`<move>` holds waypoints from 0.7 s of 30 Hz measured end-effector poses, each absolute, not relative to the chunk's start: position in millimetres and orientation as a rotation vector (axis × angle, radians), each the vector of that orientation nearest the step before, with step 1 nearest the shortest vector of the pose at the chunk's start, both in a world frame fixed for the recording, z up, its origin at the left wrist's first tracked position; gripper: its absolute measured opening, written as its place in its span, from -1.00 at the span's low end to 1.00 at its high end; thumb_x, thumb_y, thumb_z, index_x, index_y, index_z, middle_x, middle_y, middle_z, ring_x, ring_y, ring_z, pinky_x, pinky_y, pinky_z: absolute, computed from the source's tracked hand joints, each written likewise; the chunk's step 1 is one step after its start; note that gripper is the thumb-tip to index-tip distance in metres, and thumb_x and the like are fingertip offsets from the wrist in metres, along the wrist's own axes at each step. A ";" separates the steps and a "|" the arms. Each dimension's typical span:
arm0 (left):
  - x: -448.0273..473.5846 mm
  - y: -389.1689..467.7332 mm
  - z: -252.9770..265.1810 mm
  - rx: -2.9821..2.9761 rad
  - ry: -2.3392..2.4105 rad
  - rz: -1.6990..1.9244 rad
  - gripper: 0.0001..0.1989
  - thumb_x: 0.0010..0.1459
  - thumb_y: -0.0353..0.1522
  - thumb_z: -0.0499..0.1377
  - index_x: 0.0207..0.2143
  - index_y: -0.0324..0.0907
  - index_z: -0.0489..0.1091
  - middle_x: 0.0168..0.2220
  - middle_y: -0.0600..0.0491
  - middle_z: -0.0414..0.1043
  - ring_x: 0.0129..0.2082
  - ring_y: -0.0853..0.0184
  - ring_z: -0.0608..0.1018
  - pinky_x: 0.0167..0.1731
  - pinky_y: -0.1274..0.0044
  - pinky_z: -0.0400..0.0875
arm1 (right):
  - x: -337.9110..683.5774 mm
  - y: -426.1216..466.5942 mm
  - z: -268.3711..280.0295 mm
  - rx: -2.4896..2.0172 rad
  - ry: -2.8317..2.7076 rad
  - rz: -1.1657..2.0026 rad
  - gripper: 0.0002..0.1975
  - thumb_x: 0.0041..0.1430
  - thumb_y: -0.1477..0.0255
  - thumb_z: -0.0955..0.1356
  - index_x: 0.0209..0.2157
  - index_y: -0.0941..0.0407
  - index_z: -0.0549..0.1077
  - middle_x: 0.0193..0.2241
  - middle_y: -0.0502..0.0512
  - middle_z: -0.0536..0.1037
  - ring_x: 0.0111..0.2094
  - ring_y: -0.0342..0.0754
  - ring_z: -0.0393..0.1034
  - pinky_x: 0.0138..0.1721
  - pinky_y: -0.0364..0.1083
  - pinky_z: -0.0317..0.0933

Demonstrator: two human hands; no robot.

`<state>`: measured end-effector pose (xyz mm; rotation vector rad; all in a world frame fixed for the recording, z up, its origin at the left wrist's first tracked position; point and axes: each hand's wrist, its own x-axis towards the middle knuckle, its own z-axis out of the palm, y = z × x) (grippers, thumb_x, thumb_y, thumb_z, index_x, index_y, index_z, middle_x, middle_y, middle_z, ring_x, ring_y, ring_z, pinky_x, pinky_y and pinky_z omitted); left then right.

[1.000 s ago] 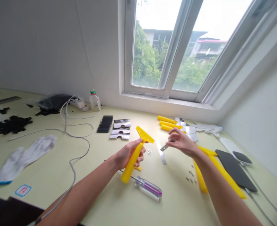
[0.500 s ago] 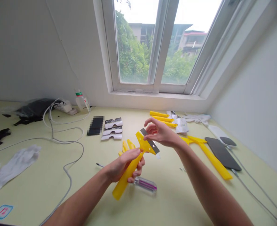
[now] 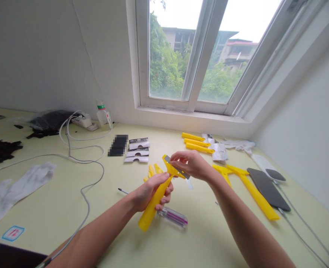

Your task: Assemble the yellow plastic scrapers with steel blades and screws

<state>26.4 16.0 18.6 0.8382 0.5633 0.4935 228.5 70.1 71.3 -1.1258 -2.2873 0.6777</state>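
My left hand [image 3: 153, 190] is closed around the handle of a yellow scraper [image 3: 149, 214], its wide head pointing up and away from me. A grey metal blade [image 3: 184, 174] lies along the front of that head. With fingers and thumb pinched, my right hand [image 3: 192, 163] holds the blade against the head; the fingertips partly cover it. Beneath my left hand lies a screwdriver [image 3: 173, 217] with a clear and purple handle, its shaft partly hidden. Several small yellow parts [image 3: 154, 170] sit just behind the scraper.
Packaged yellow scrapers [image 3: 198, 143] rest near the window. Further yellow scrapers [image 3: 253, 191] lie at right beside a dark phone [image 3: 267, 188]. Blade packets [image 3: 138, 150] stand at back centre. A white cable [image 3: 87, 203], a glove [image 3: 21, 190] and a bottle [image 3: 104, 117] occupy the left.
The blade now lies flatter along the scraper head, with my right fingers curled closer over it. The whole view has shifted slightly. My left hand keeps its hold on the handle.
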 end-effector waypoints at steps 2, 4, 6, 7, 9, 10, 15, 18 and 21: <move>26.0 16.1 18.4 0.830 0.561 0.503 -0.55 0.23 0.01 0.04 -0.43 -0.21 0.23 -0.56 0.15 0.08 -0.63 0.51 0.15 -0.72 0.70 0.10 | 229.7 69.2 73.1 -1.100 -2.300 0.709 -0.85 0.20 0.34 0.34 -0.26 0.08 0.52 -0.41 0.00 0.58 -0.43 -0.19 0.43 -0.37 -0.19 0.27; 26.1 15.3 17.8 0.821 0.556 0.518 -0.55 0.22 0.00 0.06 -0.43 -0.21 0.24 -0.54 0.15 0.07 -0.62 0.51 0.15 -0.72 0.70 0.10 | 230.8 68.8 73.8 -1.103 -2.269 0.768 -0.82 0.18 0.33 0.34 -0.20 0.08 0.48 -0.37 0.01 0.58 -0.41 -0.18 0.44 -0.39 -0.20 0.29; 26.9 14.0 17.0 0.814 0.552 0.531 -0.56 0.22 -0.01 0.06 -0.43 -0.21 0.24 -0.52 0.14 0.07 -0.61 0.51 0.16 -0.72 0.70 0.10 | 231.2 68.9 73.1 -1.138 -2.225 0.798 -0.79 0.17 0.32 0.35 -0.15 0.08 0.42 -0.37 0.01 0.57 -0.43 -0.18 0.43 -0.43 -0.20 0.29; 27.4 13.3 16.5 0.812 0.551 0.536 -0.57 0.23 -0.02 0.07 -0.42 -0.21 0.24 -0.51 0.14 0.08 -0.61 0.51 0.17 -0.73 0.69 0.11 | 231.1 69.1 72.3 -1.155 -2.208 0.794 -0.77 0.17 0.32 0.36 -0.15 0.07 0.40 -0.38 0.00 0.56 -0.44 -0.18 0.42 -0.44 -0.20 0.28; 28.7 12.4 15.4 0.806 0.545 0.545 -0.58 0.23 -0.03 0.07 -0.42 -0.21 0.23 -0.49 0.13 0.09 -0.61 0.51 0.19 -0.73 0.69 0.12 | 230.5 69.5 70.5 -1.170 -2.194 0.765 -0.77 0.16 0.31 0.36 -0.15 0.07 0.38 -0.41 -0.02 0.54 -0.46 -0.19 0.40 -0.45 -0.20 0.27; 29.2 12.1 14.8 0.804 0.539 0.551 -0.59 0.23 -0.04 0.08 -0.42 -0.21 0.22 -0.48 0.13 0.09 -0.61 0.52 0.19 -0.74 0.69 0.13 | 230.0 69.7 69.6 -1.171 -2.193 0.753 -0.77 0.17 0.30 0.36 -0.16 0.07 0.37 -0.42 -0.02 0.53 -0.47 -0.19 0.38 -0.46 -0.20 0.26; 30.7 12.5 11.3 0.818 0.543 0.605 -0.70 0.25 -0.10 0.10 -0.22 -0.16 0.26 -0.41 0.13 0.14 -0.60 0.51 0.26 -0.76 0.70 0.17 | 227.4 69.5 68.0 -1.169 -2.199 0.764 -0.78 0.18 0.30 0.33 -0.15 0.07 0.35 -0.43 -0.05 0.49 -0.52 -0.22 0.31 -0.50 -0.21 0.20; 31.7 12.2 9.9 0.841 0.557 0.607 -0.71 0.28 -0.13 0.07 -0.08 -0.12 0.24 -0.39 0.14 0.16 -0.61 0.52 0.27 -0.78 0.71 0.19 | 227.1 67.4 70.7 -1.178 -2.209 0.764 -0.78 0.17 0.33 0.33 -0.14 0.06 0.35 -0.43 -0.05 0.49 -0.50 -0.22 0.33 -0.49 -0.22 0.20; 32.7 11.5 9.0 0.852 0.555 0.615 -0.71 0.30 -0.13 0.05 -0.09 -0.13 0.24 -0.39 0.15 0.16 -0.64 0.53 0.27 -0.79 0.70 0.21 | 228.3 64.9 74.8 -1.205 -2.231 0.768 -0.77 0.17 0.36 0.32 -0.11 0.05 0.35 -0.42 -0.05 0.50 -0.48 -0.21 0.34 -0.49 -0.22 0.21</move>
